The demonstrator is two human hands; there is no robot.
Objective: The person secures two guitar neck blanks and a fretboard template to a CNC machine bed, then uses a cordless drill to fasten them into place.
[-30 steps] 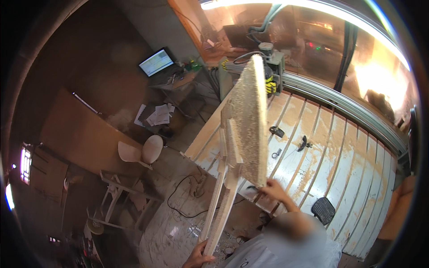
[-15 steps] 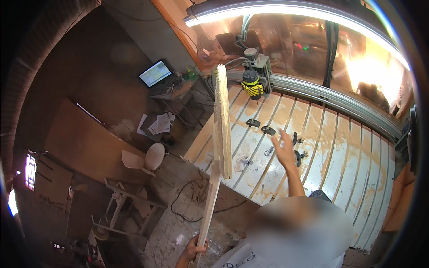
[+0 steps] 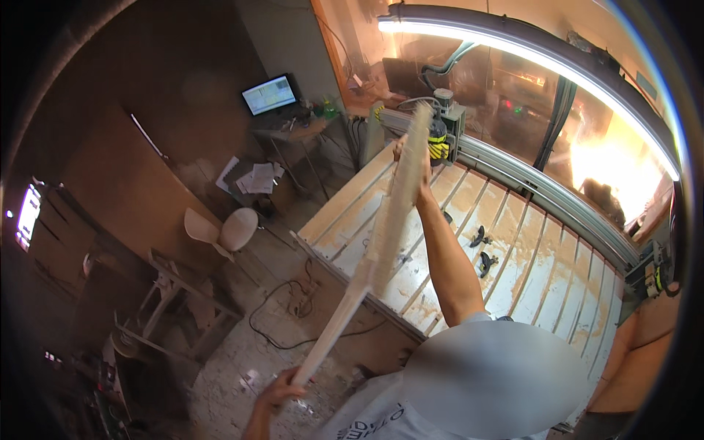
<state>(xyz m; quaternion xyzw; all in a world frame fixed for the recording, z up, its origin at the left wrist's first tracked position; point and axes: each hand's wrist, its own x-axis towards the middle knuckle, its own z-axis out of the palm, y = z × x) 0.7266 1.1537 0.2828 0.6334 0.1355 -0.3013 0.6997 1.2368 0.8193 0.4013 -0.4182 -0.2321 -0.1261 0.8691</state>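
Here, a slotted counter (image 3: pixel 543 282) spreads beneath a long wooden piece (image 3: pixel 400 209), whose broad upper board is raised above the counter and whose narrow rail (image 3: pixel 334 328) slants down beyond its edge. The left hand (image 3: pixel 279 389) wraps the rail's lower end; the right hand (image 3: pixel 424 191) is partly hidden behind the board, its grip impossible to tell. Two black clamps (image 3: pixel 486 265) lie right of the right forearm (image 3: pixel 449 260).

- The left hand (image 3: pixel 279 389) sits near and left, fingers curled in a grip.
- The left forearm (image 3: pixel 258 423) slants up from the near edge, leaning right toward the wrist.
- The right arm (image 3: pixel 449 257), bare below the sleeve, stretches far and slightly left.
- The right hand (image 3: pixel 425 180), raised far out, is partly hidden.
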